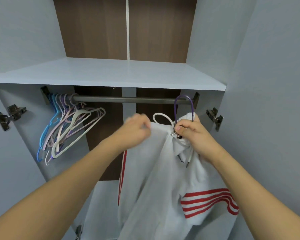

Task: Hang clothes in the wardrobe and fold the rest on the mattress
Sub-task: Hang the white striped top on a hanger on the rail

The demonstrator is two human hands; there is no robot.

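A white hooded jacket (151,179) with red stripes hangs from a purple hanger (176,108) hooked over the right end of the dark wardrobe rail (128,99). My left hand (137,129) grips the jacket's left shoulder fabric; it is blurred. My right hand (189,129) pinches the collar at the zip, just under the hanger hook. A white drawstring loop (160,116) sticks up between my hands.
A bunch of several bare hangers (68,129) in blue, purple, pink and white hangs at the rail's left end. A grey shelf (111,73) lies above the rail. Open doors with metal hinges (10,116) stand on both sides.
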